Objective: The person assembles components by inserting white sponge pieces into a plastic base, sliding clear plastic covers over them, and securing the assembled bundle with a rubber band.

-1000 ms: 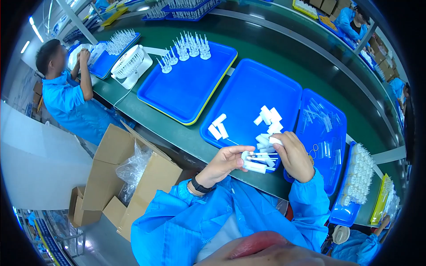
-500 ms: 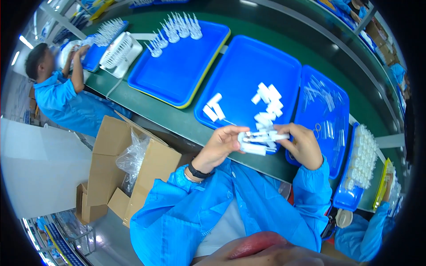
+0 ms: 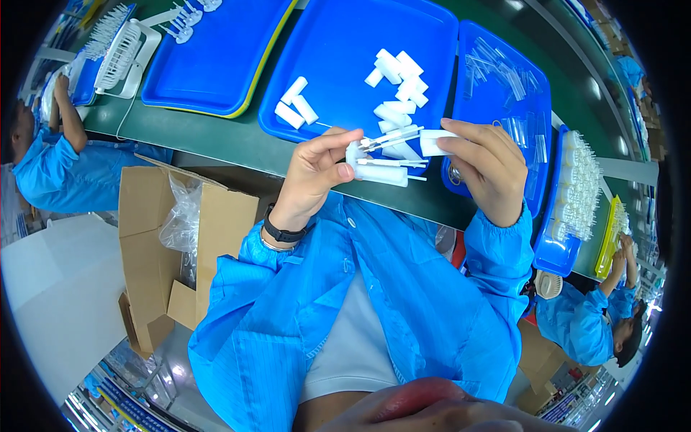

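Observation:
My left hand (image 3: 311, 169) pinches a white pronged plastic piece (image 3: 353, 154) by its round base, with its thin prongs pointing right. A white foam-like cylinder (image 3: 386, 175) lies along the lowest prong. Between the thumb and fingers of my right hand (image 3: 488, 167) is another white cylinder (image 3: 432, 142), close to the tips of the upper prongs and in line with them. Behind both hands is a blue tray (image 3: 342, 54), where loose white cylinders (image 3: 409, 66) lie in a pile. Three more cylinders (image 3: 305, 109) rest at its near left corner.
Clear tubes (image 3: 515, 81) and scissors (image 3: 455, 173) lie in the right blue tray (image 3: 469, 43). Farther right, a long tray (image 3: 558, 252) holds many white pieces. Another blue tray (image 3: 209, 68) and a white fan (image 3: 119, 61) stand left. An open cardboard box (image 3: 224, 219) is below the table edge. Co-workers sit both sides.
My view has shifted, so the trays appear higher. My right hand has drawn away from the pronged piece, and the cylinder in it now shows clearly.

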Demonstrator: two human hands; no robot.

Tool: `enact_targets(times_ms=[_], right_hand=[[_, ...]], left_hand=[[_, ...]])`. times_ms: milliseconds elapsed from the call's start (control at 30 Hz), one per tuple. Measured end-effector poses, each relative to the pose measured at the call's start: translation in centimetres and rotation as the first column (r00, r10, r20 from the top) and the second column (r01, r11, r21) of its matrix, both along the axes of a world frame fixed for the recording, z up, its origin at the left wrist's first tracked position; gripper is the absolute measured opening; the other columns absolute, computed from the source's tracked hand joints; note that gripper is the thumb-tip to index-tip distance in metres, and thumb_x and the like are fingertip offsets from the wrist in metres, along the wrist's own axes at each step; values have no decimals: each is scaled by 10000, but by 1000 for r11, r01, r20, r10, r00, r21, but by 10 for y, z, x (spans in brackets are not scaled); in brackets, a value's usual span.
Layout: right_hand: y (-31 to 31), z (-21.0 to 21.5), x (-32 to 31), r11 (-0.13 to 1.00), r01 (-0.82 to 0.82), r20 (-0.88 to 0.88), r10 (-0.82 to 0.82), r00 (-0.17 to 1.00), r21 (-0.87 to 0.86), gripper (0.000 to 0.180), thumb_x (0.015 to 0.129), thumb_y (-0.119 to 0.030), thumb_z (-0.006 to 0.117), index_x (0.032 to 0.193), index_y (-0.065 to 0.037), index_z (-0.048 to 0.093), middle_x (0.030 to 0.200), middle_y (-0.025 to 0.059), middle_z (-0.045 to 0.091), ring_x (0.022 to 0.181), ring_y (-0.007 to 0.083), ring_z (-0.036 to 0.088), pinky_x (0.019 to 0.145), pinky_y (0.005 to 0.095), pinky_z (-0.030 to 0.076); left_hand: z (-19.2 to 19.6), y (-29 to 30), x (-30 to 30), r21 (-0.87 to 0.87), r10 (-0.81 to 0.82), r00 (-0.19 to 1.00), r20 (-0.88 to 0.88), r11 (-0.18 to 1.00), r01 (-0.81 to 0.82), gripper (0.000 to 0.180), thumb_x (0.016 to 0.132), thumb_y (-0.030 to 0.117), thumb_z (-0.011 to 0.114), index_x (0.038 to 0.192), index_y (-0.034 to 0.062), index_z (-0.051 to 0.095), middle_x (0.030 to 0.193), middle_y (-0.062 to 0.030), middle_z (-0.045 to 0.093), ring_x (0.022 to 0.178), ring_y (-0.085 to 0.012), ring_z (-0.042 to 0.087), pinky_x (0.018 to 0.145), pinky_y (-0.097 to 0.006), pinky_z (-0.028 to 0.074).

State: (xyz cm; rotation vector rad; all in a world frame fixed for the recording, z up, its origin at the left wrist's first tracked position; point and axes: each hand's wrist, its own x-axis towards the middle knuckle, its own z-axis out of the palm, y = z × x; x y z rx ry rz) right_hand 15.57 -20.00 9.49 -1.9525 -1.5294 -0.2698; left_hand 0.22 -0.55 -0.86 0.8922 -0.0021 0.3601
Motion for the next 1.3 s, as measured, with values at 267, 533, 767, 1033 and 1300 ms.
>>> enact_targets(times_ms=[267,533,767,1033,1300], right_hand=[[-5,-1,-5,995,-65,202,48,978,80,282,654,-145,675,929,-100,717,1002,109,689,781,207,654,615,281,458],[1,11,-8,985,-174,256,170,951,-9,361,638,-154,671,990,-84,711,988,128,681,756,203,647,599,277,465],[7,13,-8,962,-264,368,269,890,-67,360,639,-99,673,984,2,687,978,159,672,812,229,658,661,291,544],[9,20,-10,957,-272,466,289,836,-105,340,639,-69,679,967,26,677,959,155,670,819,237,667,705,300,560],[9,20,-21,950,-272,146,294,945,-154,321,658,-67,670,967,19,677,963,157,662,867,260,664,737,313,561]], left_hand=[[0,0,-3,-40,38,998,-40,998,-40,411,812,39,704,1208,13,596,1075,-87,560,1021,-187,591,795,-316,575],[0,2,-2,87,38,999,-22,996,-36,415,784,39,734,1181,9,621,1043,-69,564,959,-162,586,841,-285,516],[-3,3,-4,71,5,998,-58,997,-1,414,773,47,747,1168,9,631,1018,-64,570,947,-158,585,834,-271,508],[0,2,-5,55,-49,995,-84,997,54,406,773,55,748,1159,0,635,981,-61,575,907,-138,573,779,-240,500],[5,1,-5,59,-62,998,-23,996,64,416,745,-23,737,1148,-19,632,959,-73,563,917,-157,577,745,-248,561]])
